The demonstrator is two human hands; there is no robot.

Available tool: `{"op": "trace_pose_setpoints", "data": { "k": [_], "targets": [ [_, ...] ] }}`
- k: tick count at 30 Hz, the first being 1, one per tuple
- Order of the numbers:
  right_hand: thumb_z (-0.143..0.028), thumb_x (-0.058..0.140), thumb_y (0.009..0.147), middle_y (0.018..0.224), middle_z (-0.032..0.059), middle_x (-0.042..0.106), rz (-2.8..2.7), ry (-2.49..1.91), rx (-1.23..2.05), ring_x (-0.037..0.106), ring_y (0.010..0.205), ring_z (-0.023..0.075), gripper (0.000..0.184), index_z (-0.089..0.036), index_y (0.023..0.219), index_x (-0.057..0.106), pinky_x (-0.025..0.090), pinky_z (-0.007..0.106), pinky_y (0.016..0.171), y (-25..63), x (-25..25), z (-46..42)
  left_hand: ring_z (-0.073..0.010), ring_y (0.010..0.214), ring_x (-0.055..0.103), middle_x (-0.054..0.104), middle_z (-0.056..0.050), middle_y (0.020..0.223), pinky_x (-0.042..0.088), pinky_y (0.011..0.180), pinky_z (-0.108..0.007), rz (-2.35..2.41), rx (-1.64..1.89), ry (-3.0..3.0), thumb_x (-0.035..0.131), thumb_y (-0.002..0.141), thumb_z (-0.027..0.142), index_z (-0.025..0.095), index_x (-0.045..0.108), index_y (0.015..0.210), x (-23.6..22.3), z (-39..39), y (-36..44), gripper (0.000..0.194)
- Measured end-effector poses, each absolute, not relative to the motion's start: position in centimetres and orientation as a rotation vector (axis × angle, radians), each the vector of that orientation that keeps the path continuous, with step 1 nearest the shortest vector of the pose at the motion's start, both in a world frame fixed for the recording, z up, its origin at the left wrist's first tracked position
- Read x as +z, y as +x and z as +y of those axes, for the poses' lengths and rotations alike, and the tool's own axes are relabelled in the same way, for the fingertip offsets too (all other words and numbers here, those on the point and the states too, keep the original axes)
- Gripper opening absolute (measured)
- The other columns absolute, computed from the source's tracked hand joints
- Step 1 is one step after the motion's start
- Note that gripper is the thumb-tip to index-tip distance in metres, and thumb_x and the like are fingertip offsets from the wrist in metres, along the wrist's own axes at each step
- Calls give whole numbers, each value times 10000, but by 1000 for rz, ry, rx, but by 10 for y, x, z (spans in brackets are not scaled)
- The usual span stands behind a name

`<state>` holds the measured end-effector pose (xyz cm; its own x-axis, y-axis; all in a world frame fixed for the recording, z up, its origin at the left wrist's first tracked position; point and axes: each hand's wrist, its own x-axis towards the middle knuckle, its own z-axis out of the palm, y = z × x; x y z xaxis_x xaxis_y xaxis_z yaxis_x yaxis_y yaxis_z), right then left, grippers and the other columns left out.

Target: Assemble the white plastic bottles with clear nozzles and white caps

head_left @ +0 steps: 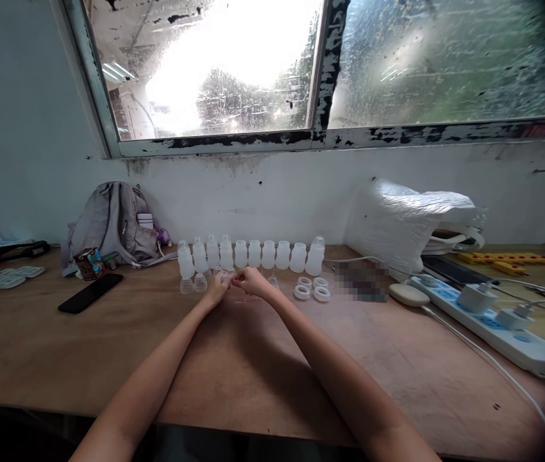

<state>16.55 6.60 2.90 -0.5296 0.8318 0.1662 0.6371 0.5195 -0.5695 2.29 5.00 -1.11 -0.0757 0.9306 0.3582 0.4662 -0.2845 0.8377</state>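
Near the brown wooden table's [195,366] back edge, the left hand [218,290] and right hand [252,282] pinch a small clear plastic-looking piece [225,278] between them, just before the translucent white bottles [268,255].

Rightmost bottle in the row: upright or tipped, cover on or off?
Upright, cover on: the bottle stands base down, with a clear dome shape rising above its body.
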Motion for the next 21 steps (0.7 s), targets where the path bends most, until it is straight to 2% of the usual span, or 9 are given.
{"op": "trace_pose_setpoints", "data": {
  "k": [5,11,21],
  "targets": [
    [-297,493,749,563,16,567,-2407,-1170,580,494,480,88,208,-143,661,602,330,172,465,161,34,61,-135,508,467,489,12,470,339,559,-248,1539,1361,1798,374,751,426,171,488,528,-7,50,19,358],
    [-267,480,744,600,16,553,-2431,-1120,487,471,553,97,188,-154,645,593,302,177,492,158,36,60,-123,486,465,484,13,453,353,556,-239,1482,1392,1797,361,766,416,172,475,517,-6,48,17,368],
    [-197,414,740,490,-5,495,-2494,-1023,573,418,485,82,218,-144,570,540,280,177,473,160,46,45,-86,412,478,495,34,519,375,457,-204,1328,1418,1709,414,760,396,164,511,702,-13,46,17,258]
  ]
}}
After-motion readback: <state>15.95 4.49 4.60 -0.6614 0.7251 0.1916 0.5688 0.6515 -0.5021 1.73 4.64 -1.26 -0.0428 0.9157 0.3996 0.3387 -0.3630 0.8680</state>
